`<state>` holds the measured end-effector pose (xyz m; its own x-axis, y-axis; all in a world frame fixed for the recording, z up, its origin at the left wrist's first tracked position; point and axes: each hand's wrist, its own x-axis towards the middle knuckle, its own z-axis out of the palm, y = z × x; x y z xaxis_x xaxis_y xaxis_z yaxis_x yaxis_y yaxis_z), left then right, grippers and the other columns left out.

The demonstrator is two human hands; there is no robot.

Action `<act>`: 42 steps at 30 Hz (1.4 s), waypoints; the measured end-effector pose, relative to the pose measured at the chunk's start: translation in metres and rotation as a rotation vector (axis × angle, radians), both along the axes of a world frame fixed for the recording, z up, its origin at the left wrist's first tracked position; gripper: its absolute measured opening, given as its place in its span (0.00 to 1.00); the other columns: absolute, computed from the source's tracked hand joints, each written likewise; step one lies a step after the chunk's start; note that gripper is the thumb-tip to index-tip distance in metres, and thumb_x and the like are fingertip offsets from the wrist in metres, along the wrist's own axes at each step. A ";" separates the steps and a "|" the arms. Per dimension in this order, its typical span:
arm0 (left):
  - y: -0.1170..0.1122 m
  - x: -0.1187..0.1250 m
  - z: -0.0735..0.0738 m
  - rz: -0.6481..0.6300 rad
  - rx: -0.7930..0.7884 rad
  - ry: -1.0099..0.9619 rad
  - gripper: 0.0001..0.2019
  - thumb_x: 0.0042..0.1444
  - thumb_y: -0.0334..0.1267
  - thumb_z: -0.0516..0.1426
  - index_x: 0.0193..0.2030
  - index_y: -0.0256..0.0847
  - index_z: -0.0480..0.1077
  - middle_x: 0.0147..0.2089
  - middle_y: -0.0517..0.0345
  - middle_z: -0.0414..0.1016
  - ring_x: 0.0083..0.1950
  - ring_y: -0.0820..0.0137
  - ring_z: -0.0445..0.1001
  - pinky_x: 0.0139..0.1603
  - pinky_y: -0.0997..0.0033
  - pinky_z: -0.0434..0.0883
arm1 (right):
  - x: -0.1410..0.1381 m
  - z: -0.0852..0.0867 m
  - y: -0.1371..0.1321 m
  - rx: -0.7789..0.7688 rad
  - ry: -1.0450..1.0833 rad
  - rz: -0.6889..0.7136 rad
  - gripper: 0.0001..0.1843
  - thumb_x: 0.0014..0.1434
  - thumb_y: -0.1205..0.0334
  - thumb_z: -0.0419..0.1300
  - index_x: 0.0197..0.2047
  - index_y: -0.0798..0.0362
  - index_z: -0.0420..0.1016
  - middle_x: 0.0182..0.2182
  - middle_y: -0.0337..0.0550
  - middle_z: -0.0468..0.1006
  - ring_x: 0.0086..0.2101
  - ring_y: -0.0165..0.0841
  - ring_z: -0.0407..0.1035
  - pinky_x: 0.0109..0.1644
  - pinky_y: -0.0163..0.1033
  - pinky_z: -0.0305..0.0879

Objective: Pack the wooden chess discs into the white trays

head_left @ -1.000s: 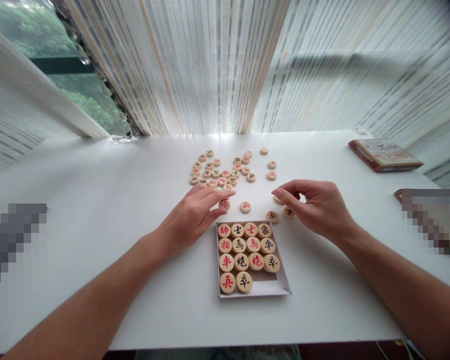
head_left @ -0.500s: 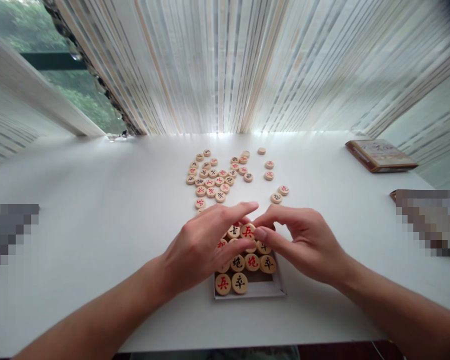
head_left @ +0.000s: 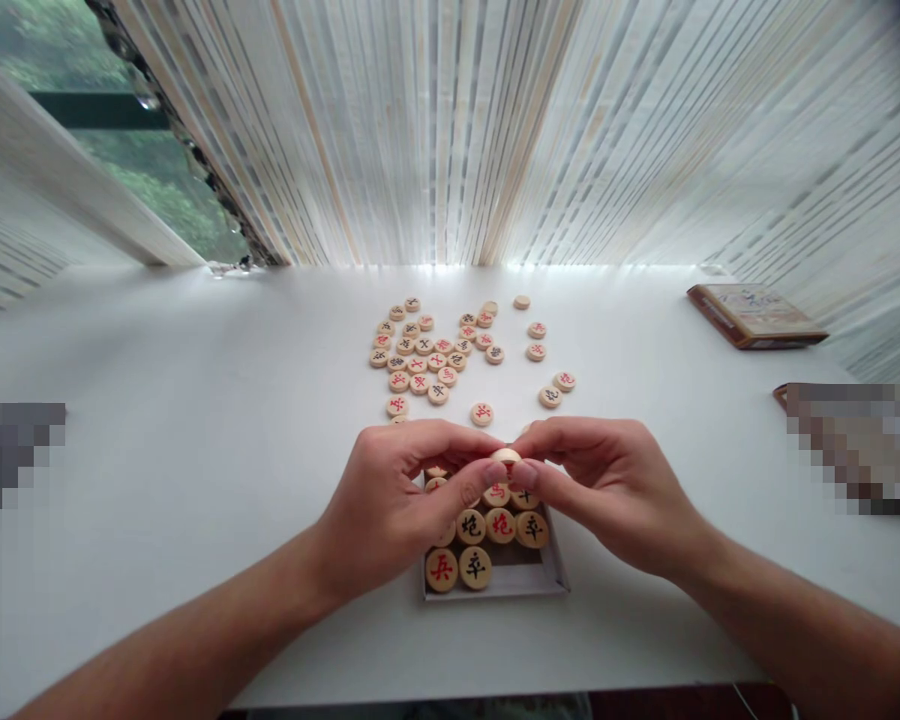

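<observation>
Above a shallow white box [head_left: 551, 572] of round wooden Chinese chess pieces, my left hand [head_left: 397, 500] and my right hand [head_left: 607, 485] meet fingertip to fingertip. Both pinch one wooden chess piece [head_left: 505, 457] held on edge between them, so its face is hidden. The box holds several pieces with red or black characters; my hands cover its upper rows. Farther back on the white table [head_left: 195, 450] lies a loose scatter of chess pieces [head_left: 427, 355].
A brown box lid [head_left: 754, 315] lies at the far right of the table, with a blurred-out object [head_left: 847, 445] nearer on the right and another [head_left: 7, 455] at the left edge. Striped curtains hang behind the table.
Both hands came back from the loose pieces to over the box. They have closed together on one piece and lifted it on edge.
</observation>
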<state>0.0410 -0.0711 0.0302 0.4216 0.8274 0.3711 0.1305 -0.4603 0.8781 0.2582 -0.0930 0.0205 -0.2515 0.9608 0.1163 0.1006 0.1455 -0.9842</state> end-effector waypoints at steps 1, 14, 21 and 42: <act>-0.001 0.001 0.001 -0.008 -0.046 -0.031 0.06 0.64 0.32 0.67 0.45 0.37 0.86 0.40 0.54 0.90 0.37 0.71 0.87 0.38 0.79 0.83 | 0.000 0.000 -0.001 0.011 -0.005 -0.001 0.04 0.61 0.61 0.75 0.39 0.50 0.88 0.31 0.42 0.85 0.32 0.34 0.77 0.36 0.35 0.73; -0.006 0.002 0.001 -0.036 -0.251 -0.179 0.10 0.58 0.27 0.71 0.43 0.46 0.89 0.43 0.55 0.90 0.44 0.67 0.89 0.48 0.76 0.84 | 0.000 0.002 0.000 -0.023 0.027 0.015 0.07 0.58 0.59 0.79 0.38 0.49 0.87 0.29 0.38 0.84 0.30 0.29 0.71 0.34 0.32 0.65; -0.004 0.001 0.005 -0.107 -0.568 -0.279 0.11 0.58 0.26 0.71 0.43 0.45 0.88 0.42 0.55 0.90 0.44 0.67 0.89 0.47 0.80 0.85 | 0.000 0.003 0.002 -0.201 0.228 0.116 0.07 0.57 0.66 0.79 0.39 0.50 0.88 0.32 0.38 0.86 0.33 0.27 0.76 0.37 0.27 0.72; -0.007 0.001 0.004 -0.079 -0.801 -0.342 0.19 0.54 0.33 0.75 0.52 0.44 0.86 0.42 0.54 0.90 0.42 0.65 0.90 0.45 0.80 0.86 | -0.004 -0.004 0.002 -0.274 0.315 0.073 0.19 0.50 0.66 0.83 0.46 0.49 0.90 0.34 0.43 0.89 0.34 0.32 0.83 0.40 0.31 0.80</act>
